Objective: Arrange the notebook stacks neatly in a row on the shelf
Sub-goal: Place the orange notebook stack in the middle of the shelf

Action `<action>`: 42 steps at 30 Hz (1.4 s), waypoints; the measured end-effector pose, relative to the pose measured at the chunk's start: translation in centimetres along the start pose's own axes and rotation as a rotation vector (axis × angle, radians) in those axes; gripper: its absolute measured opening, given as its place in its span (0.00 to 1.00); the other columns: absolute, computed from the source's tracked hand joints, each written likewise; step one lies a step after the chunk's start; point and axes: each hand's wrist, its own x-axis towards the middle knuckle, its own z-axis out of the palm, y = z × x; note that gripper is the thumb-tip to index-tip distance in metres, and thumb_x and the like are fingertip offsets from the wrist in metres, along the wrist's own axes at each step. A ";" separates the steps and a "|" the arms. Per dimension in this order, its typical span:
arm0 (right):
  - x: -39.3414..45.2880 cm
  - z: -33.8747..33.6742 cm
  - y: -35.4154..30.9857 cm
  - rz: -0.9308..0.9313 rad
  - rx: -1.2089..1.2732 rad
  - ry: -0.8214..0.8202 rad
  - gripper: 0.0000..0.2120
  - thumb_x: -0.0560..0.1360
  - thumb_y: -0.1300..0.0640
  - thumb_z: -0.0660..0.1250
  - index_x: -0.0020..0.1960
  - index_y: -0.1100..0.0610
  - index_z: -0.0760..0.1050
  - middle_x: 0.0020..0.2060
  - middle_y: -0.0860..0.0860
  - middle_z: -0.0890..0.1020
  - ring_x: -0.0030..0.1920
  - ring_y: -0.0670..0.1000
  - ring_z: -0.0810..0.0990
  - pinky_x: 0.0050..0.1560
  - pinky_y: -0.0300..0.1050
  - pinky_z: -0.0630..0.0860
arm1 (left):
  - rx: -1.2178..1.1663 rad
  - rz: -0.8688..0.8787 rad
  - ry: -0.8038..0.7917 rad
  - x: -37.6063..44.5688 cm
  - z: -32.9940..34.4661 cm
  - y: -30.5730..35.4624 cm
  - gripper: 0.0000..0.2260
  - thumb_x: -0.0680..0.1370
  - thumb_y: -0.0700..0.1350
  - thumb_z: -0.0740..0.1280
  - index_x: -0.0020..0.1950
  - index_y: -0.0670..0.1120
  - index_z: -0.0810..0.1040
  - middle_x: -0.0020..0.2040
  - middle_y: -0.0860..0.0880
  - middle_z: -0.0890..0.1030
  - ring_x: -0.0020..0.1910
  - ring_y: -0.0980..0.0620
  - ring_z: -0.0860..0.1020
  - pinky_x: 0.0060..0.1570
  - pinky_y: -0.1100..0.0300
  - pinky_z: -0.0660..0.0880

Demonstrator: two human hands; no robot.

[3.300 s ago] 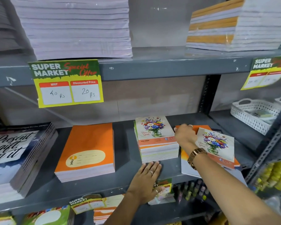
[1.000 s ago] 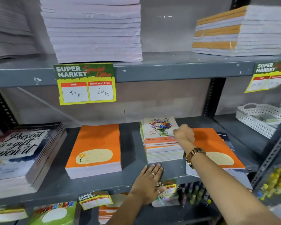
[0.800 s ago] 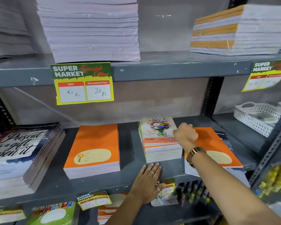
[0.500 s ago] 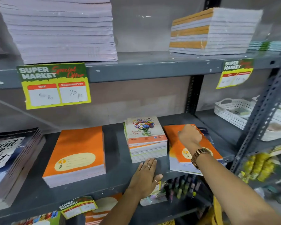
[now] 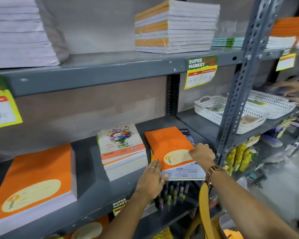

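On the grey middle shelf [image 5: 93,188] lie three notebook stacks. A thick orange stack [image 5: 33,178] is at the left and a flower-cover stack [image 5: 122,149] in the middle. At the right is a loose pile topped by an orange notebook [image 5: 169,145], with white and dark notebooks [image 5: 185,172] sticking out under it over the shelf's front edge. My right hand [image 5: 201,153] grips the orange notebook's near right edge. My left hand [image 5: 151,180] lies flat, fingers against that pile's near left corner.
A perforated grey upright [image 5: 238,94] stands just right of the pile. White baskets [image 5: 223,111] sit on the neighbouring shelf, where another person's hand [image 5: 290,90] shows. The upper shelf holds tall notebook stacks [image 5: 176,26]. Price tags [image 5: 201,71] hang from shelf edges; pens [image 5: 173,194] sit below.
The flower notebook from the right pile now lies on the middle stack. My left hand slid right from in front of that stack to the right pile's corner. My right hand shifted to the orange notebook's near edge.
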 end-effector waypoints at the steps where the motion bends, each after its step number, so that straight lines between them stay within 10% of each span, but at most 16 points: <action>1: 0.2 0.0 0.3 0.004 0.003 -0.021 0.06 0.72 0.56 0.63 0.45 0.59 0.74 0.48 0.57 0.80 0.50 0.59 0.81 0.44 0.46 0.75 | -0.006 -0.007 -0.007 0.3 0.1 0.3 0.28 0.81 0.55 0.50 0.76 0.42 0.48 0.78 0.44 0.50 0.77 0.48 0.48 0.75 0.55 0.49; 11: 1.7 -0.1 0.4 0.019 0.019 -0.126 0.18 0.72 0.53 0.70 0.57 0.62 0.76 0.57 0.59 0.80 0.56 0.58 0.80 0.50 0.46 0.76 | -0.264 -0.258 0.033 2.6 0.3 3.0 0.28 0.80 0.54 0.53 0.76 0.41 0.49 0.77 0.39 0.54 0.76 0.40 0.50 0.75 0.48 0.54; 21: 2.1 0.3 -0.4 0.052 -0.098 -0.095 0.14 0.74 0.55 0.66 0.58 0.57 0.76 0.60 0.56 0.77 0.57 0.57 0.78 0.50 0.46 0.74 | -1.065 -0.689 0.309 4.8 -2.1 5.5 0.12 0.75 0.37 0.63 0.58 0.40 0.74 0.58 0.41 0.78 0.51 0.43 0.75 0.47 0.61 0.68; 26: 2.1 0.4 -0.7 0.029 -0.098 -0.037 0.14 0.73 0.60 0.65 0.58 0.60 0.76 0.58 0.58 0.78 0.60 0.60 0.76 0.54 0.48 0.77 | -1.467 -0.878 0.338 5.7 -2.5 4.6 0.07 0.69 0.30 0.67 0.45 0.37 0.77 0.46 0.39 0.81 0.50 0.40 0.79 0.56 0.47 0.77; 32: 1.8 -0.7 -0.5 -0.026 0.121 -0.071 0.09 0.73 0.66 0.59 0.48 0.64 0.77 0.47 0.60 0.80 0.53 0.61 0.80 0.45 0.48 0.77 | -1.564 -0.777 0.293 5.4 -4.5 5.1 0.13 0.75 0.26 0.59 0.35 0.40 0.71 0.35 0.43 0.75 0.33 0.48 0.74 0.31 0.59 0.77; 36: 1.2 -1.7 -1.0 -0.033 0.235 -0.041 0.15 0.74 0.65 0.59 0.29 0.59 0.63 0.33 0.56 0.73 0.41 0.60 0.78 0.33 0.42 0.69 | -1.543 -0.704 0.261 4.8 -6.0 5.0 0.12 0.75 0.27 0.57 0.36 0.39 0.72 0.35 0.43 0.76 0.34 0.48 0.76 0.36 0.56 0.79; 42: -0.6 -3.9 -3.1 -0.080 0.347 0.053 0.19 0.74 0.65 0.59 0.28 0.56 0.56 0.25 0.51 0.62 0.30 0.55 0.71 0.24 0.41 0.55 | -1.586 -0.540 0.282 2.6 -8.9 4.3 0.11 0.76 0.27 0.58 0.50 0.38 0.76 0.38 0.45 0.77 0.43 0.48 0.78 0.54 0.53 0.75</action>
